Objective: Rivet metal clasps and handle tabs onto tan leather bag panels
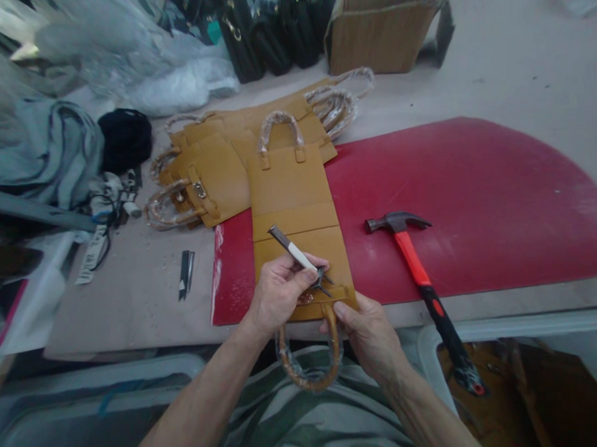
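My left hand (279,290) is closed around a slim metal tool with a white middle (299,253), held at a slant over a tan leather bag panel (296,197). By its fingertips are small dark pronged metal pieces (321,281); whether they belong to the tool I cannot tell. My right hand (368,324) pinches the panel's near edge beside a plastic-wrapped bag handle (307,384), thumb on top. That handle hangs toward my lap, while a second wrapped handle (282,126) stands at the panel's far end.
Under the panel lies a red mat (459,205), with a claw hammer (416,263) overhanging the table edge at right. More tan bag panels (214,172) are piled behind to the left. Farther back are dark bags (268,38) and a cardboard box (381,34). Black strips (185,275) lie left.
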### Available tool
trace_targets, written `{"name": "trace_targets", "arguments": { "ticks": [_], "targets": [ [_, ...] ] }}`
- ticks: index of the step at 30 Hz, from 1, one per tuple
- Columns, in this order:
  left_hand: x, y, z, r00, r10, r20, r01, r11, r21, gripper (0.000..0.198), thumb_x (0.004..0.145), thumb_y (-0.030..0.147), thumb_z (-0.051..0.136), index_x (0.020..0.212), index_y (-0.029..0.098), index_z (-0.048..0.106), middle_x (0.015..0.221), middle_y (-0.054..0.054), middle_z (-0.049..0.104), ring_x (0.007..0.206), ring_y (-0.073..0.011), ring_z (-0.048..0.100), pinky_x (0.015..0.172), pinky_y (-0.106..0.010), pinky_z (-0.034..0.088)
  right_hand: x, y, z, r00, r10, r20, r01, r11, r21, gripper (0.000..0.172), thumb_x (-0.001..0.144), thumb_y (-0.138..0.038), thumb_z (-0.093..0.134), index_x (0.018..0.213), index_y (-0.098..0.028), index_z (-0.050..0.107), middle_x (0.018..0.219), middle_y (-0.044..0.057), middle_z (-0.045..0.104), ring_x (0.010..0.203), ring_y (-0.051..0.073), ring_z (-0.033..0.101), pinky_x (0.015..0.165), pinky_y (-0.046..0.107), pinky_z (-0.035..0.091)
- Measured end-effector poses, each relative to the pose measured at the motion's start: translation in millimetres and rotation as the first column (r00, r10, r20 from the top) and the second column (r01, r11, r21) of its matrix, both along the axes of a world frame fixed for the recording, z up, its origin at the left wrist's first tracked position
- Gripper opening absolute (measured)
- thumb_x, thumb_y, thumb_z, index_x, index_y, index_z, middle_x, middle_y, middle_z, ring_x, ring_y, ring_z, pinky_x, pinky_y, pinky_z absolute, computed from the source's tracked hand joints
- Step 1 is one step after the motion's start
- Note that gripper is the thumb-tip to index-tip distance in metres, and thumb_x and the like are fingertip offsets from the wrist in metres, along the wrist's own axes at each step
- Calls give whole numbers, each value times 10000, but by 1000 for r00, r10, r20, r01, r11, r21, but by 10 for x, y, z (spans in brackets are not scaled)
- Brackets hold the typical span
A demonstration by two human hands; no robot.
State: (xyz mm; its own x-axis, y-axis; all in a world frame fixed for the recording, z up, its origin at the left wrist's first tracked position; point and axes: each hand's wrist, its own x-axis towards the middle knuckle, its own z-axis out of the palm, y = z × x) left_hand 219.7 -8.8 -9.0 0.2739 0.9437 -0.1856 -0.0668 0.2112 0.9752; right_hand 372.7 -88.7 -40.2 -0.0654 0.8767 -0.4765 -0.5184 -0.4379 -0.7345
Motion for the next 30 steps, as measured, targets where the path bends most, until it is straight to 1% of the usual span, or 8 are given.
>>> {"name": "trace_targets", "arguments": {
  "ticks": [2,7,10,14,16,18,24,30],
  "targets": [
    [12,-11,34,1000,0,-31,1,1000,6,303,817,402,807,975,144,785,933,-97,783,838,-195,734,723,-252,594,-11,0,2,1000,-3,2,3,1000,3,430,703,-502,827,932,-159,706,784,49,731,583,152,656,549,231,496],
    [66,-38,86,995,7,-101,2,996,88,224,813,322,768,954,148,780,923,-79,774,815,-174,715,742,-249,580,-23,4,5,1000,-14,15,14,1000,28,439,699,-513,827,934,-163,704,795,51,727,581,157,647,552,251,499],
    [88,-37,61,992,22,-127,-5,991,132,185,822,290,734,942,154,769,919,-71,770,800,-170,705,731,-251,571,5,5,-8,999,3,40,-5,998,62,420,708,-515,821,917,-169,707,768,36,705,592,157,641,573,261,500],
    [87,-1,-3,991,4,-136,17,988,153,173,823,277,711,932,155,765,921,-72,770,816,-173,703,749,-257,564,49,-7,-28,986,41,160,-56,994,90,364,714,-507,812,772,-164,702,638,13,652,563,147,584,560,270,478],
    [82,10,-25,991,-3,-131,24,988,153,177,819,282,712,929,153,762,924,-76,771,832,-180,707,765,-264,565,51,-9,-28,979,21,202,-39,995,87,337,712,-485,806,719,-167,694,605,11,646,535,139,556,534,269,457],
    [85,1,-34,992,6,-125,14,987,159,175,818,282,714,927,152,757,933,-80,773,849,-186,713,770,-266,567,39,-4,-26,981,-7,194,-9,997,80,314,702,-462,802,697,-169,688,584,10,644,515,136,547,519,268,441],
    [136,-106,-26,987,70,-145,-35,973,230,166,821,246,691,948,151,742,939,-74,775,848,-183,724,776,-269,586,8,25,-37,985,-35,171,22,996,81,293,675,-443,789,677,-170,682,562,11,646,483,127,533,506,264,424],
    [165,-147,-48,973,80,-216,-13,955,297,159,840,214,657,966,161,738,973,-73,778,888,-195,735,809,-278,594,0,29,10,983,-25,182,16,999,51,314,666,-467,757,740,-175,667,590,14,660,498,140,557,514,273,444]
  ]
}}
